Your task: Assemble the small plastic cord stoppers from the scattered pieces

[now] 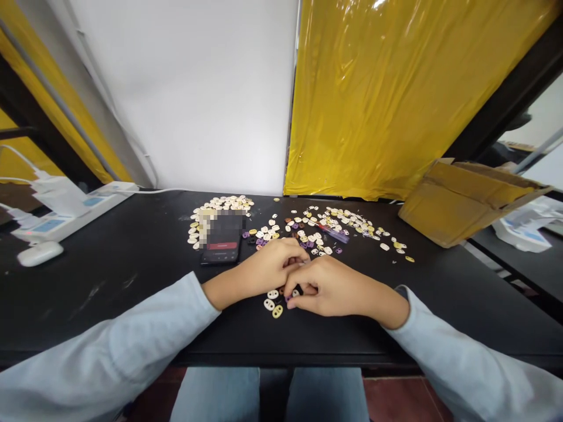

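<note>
My left hand (268,266) and my right hand (332,287) meet at the middle of the black table (132,275), fingers curled together over a few small oval beads (273,302). The fingertips of both hands pinch at something tiny; what it is stays hidden between them. White, yellow and dark two-hole beads lie just under the hands. Behind them spreads a scatter of white, purple, brown and yellow beads (316,228), and a denser heap of cream beads (220,206) sits further left.
A phone (221,237) lies face up beside the cream heap. A purple pen-like tool (334,233) rests among the scattered beads. An open cardboard box (466,199) stands at the right. A power strip (65,214) and white mouse (40,253) are far left.
</note>
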### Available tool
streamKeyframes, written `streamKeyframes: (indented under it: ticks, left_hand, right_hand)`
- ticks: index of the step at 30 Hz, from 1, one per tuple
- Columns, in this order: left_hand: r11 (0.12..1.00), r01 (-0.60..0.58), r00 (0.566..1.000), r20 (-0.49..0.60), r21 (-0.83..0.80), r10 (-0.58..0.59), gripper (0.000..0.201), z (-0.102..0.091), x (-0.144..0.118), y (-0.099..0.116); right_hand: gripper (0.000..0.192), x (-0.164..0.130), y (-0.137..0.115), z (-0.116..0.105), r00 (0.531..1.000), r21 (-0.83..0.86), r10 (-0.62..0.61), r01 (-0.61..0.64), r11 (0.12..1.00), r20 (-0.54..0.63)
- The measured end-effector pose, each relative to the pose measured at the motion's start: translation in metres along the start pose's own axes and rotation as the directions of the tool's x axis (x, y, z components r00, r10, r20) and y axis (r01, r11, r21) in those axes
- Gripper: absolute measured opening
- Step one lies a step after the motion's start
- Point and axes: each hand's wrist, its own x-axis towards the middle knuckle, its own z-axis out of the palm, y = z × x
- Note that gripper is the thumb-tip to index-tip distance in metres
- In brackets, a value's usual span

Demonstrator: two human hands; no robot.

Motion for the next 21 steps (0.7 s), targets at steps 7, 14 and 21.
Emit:
streamKeyframes:
  ticks: [7, 14, 21]
  left_hand:
    - [0.902, 0.118, 0.963, -0.174, -0.416, -0.207, 0.009, -0.005, 0.002, -0.003]
    - [0.663, 0.228, 0.882, -0.136, -0.713, -0.450, 0.017, -0.005, 0.004, -0.006]
    - [0.533, 0.175, 0.846, -0.150, -0.828, -0.512, 0.009, -0.005, 0.005, -0.003]
  right_hand:
    - [0.010, 0.002, 0.006, -0.004, 0.974, 0.190, 0.069, -0.028, 0.981, -0.214]
    - [0.012, 0.010, 0.029, -0.020, 0.743, 0.528, 0.404, -0.081, 0.845, -0.533]
    - [0.017, 0.019, 0.035, -0.008, 0.850, 0.552, 0.364, -0.107, 0.827, -0.381]
